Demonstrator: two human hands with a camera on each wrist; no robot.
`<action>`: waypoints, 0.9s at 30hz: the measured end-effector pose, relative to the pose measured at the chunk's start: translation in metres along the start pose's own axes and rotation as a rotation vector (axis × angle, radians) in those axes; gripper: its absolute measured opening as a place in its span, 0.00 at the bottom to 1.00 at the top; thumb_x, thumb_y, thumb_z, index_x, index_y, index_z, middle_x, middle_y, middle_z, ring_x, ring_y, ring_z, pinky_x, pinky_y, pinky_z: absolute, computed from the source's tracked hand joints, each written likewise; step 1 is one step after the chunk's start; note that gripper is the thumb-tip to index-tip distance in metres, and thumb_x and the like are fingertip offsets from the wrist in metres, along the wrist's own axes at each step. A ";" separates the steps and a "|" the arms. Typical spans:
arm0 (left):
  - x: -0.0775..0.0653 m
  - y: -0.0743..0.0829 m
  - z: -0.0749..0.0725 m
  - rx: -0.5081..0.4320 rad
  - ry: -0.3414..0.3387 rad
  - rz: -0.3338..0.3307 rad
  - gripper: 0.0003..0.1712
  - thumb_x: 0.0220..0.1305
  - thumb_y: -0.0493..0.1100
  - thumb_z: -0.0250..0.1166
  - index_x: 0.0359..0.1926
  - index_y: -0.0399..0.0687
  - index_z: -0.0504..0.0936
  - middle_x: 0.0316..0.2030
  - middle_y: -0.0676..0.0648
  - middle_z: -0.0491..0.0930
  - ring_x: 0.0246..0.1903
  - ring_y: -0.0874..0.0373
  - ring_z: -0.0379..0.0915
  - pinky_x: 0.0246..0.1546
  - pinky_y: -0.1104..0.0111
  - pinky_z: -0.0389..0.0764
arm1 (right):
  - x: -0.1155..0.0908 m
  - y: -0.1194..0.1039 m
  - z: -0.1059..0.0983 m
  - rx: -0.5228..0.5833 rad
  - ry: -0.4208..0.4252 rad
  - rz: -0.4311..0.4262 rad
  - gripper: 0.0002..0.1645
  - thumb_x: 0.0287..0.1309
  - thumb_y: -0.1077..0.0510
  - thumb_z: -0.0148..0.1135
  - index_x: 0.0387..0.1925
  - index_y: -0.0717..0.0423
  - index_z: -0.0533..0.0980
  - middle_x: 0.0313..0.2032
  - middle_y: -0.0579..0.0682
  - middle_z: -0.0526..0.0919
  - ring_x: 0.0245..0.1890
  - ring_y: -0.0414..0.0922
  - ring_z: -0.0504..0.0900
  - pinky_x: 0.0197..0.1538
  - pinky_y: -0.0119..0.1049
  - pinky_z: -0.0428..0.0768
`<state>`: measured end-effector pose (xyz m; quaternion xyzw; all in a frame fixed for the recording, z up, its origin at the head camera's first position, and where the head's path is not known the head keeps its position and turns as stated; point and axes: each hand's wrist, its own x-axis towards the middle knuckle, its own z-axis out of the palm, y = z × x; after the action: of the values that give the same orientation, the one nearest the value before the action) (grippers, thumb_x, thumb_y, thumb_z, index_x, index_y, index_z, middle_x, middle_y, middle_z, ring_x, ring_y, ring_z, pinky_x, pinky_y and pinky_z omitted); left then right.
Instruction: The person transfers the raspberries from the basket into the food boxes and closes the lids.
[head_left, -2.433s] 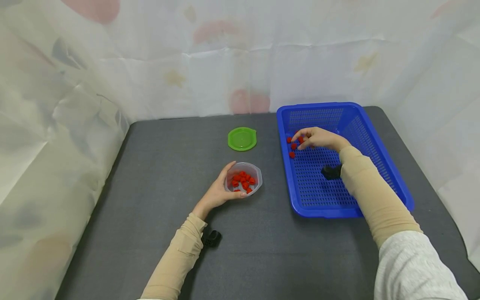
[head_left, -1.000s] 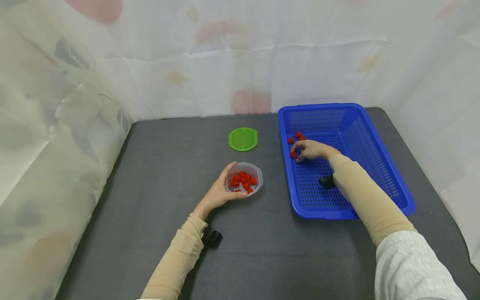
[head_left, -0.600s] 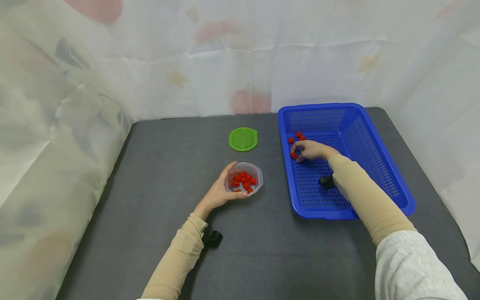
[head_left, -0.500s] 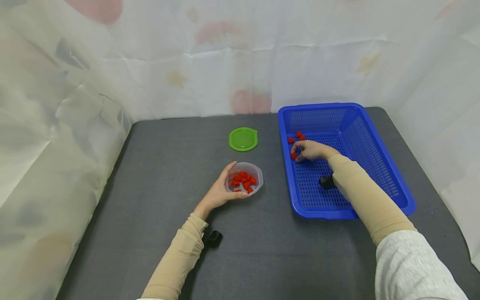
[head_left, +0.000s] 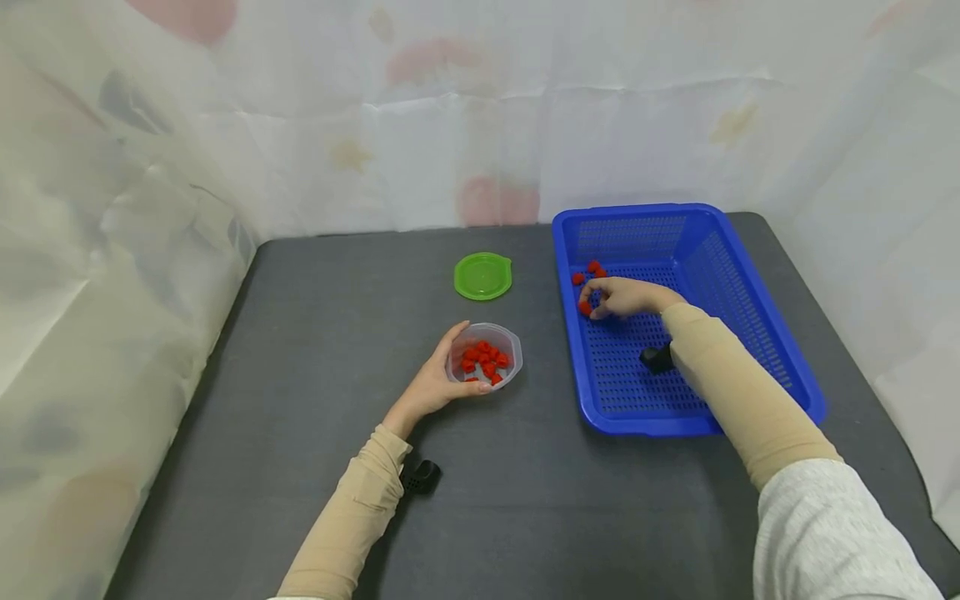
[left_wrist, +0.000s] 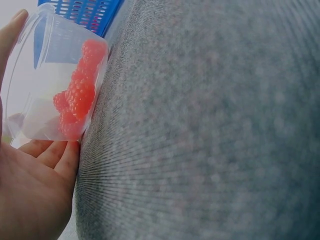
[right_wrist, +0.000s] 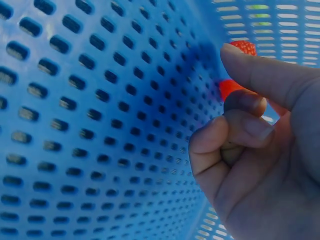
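My left hand (head_left: 435, 381) grips a clear plastic container (head_left: 512, 343), thumb and fingers on opposite sides of it. Several raspberries (head_left: 486, 357) lie at its bottom; the left wrist view shows the raspberries (left_wrist: 80, 95) through the wall. Down inside the blue basket (head_left: 637, 425), my right hand (head_left: 626, 297) has its thumb and index finger round a raspberry (head_left: 585, 307) near the left wall. In the right wrist view that raspberry (right_wrist: 229, 89) is partly hidden by the curled fingers. A few other raspberries (head_left: 578, 278) sit just beyond the hand.
A green lid (head_left: 483, 277) lies on the grey table (head_left: 315, 333) behind the container. The basket's raised, perforated walls surround the right hand. Patterned white sheets (head_left: 300, 150) hang behind and beside the table.
Since the oldest frame, my right hand has moved slightly toward the near raspberry by the left wall and lowered there. Lately it has stayed nearly still. My left hand keeps its hold on the container.
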<state>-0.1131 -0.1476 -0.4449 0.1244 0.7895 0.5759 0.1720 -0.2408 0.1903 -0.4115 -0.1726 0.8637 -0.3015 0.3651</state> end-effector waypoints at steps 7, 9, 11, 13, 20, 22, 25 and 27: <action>-0.001 0.004 -0.002 0.005 -0.007 0.016 0.55 0.49 0.36 0.71 0.72 0.46 0.46 0.67 0.36 0.60 0.67 0.42 0.55 0.65 0.48 0.59 | -0.008 -0.006 -0.005 0.013 0.020 -0.033 0.18 0.64 0.62 0.51 0.55 0.59 0.66 0.20 0.44 0.61 0.17 0.38 0.59 0.28 0.35 0.65; -0.001 0.004 -0.002 0.008 -0.005 0.013 0.55 0.49 0.36 0.71 0.72 0.46 0.46 0.67 0.36 0.60 0.67 0.42 0.55 0.65 0.48 0.58 | -0.011 -0.009 -0.006 0.021 0.026 -0.044 0.18 0.64 0.63 0.51 0.56 0.59 0.66 0.20 0.45 0.60 0.18 0.39 0.59 0.29 0.36 0.65; -0.001 0.004 -0.002 0.009 -0.004 0.007 0.55 0.49 0.37 0.71 0.72 0.46 0.46 0.67 0.37 0.60 0.67 0.43 0.55 0.66 0.48 0.58 | -0.014 -0.011 -0.007 0.023 0.040 -0.063 0.18 0.64 0.63 0.51 0.55 0.59 0.67 0.21 0.46 0.60 0.19 0.39 0.59 0.29 0.37 0.66; -0.001 0.003 -0.002 0.008 -0.004 0.005 0.56 0.49 0.37 0.72 0.72 0.46 0.46 0.67 0.37 0.60 0.67 0.43 0.55 0.66 0.48 0.57 | -0.017 -0.013 -0.008 0.032 0.052 -0.090 0.17 0.65 0.63 0.50 0.54 0.59 0.67 0.28 0.50 0.69 0.20 0.41 0.59 0.31 0.38 0.66; 0.000 0.003 -0.001 0.003 0.002 0.008 0.56 0.48 0.36 0.72 0.72 0.46 0.46 0.66 0.37 0.61 0.67 0.43 0.56 0.66 0.49 0.57 | -0.025 -0.022 -0.014 0.045 0.085 -0.127 0.16 0.66 0.58 0.51 0.55 0.54 0.67 0.37 0.53 0.72 0.24 0.43 0.60 0.33 0.38 0.65; 0.000 0.002 0.000 0.000 0.003 0.007 0.56 0.49 0.36 0.72 0.72 0.46 0.46 0.66 0.37 0.61 0.66 0.43 0.56 0.66 0.49 0.57 | -0.027 -0.025 -0.014 0.054 0.091 -0.127 0.17 0.66 0.58 0.51 0.56 0.53 0.67 0.28 0.51 0.65 0.24 0.44 0.61 0.32 0.38 0.65; 0.000 0.002 0.000 -0.008 0.001 0.004 0.56 0.49 0.36 0.72 0.72 0.47 0.46 0.66 0.37 0.61 0.66 0.43 0.57 0.66 0.49 0.57 | -0.030 -0.030 -0.015 0.063 0.098 -0.140 0.17 0.67 0.58 0.50 0.56 0.53 0.67 0.24 0.50 0.63 0.22 0.44 0.62 0.30 0.38 0.66; 0.000 0.002 0.001 -0.009 0.000 0.001 0.56 0.48 0.36 0.72 0.72 0.47 0.46 0.66 0.37 0.61 0.66 0.43 0.57 0.66 0.49 0.57 | -0.032 -0.035 -0.015 0.067 0.104 -0.147 0.16 0.67 0.58 0.50 0.55 0.52 0.67 0.22 0.49 0.63 0.21 0.45 0.62 0.29 0.37 0.66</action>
<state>-0.1128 -0.1466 -0.4434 0.1239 0.7868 0.5796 0.1721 -0.2280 0.1860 -0.3634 -0.2076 0.8558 -0.3647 0.3024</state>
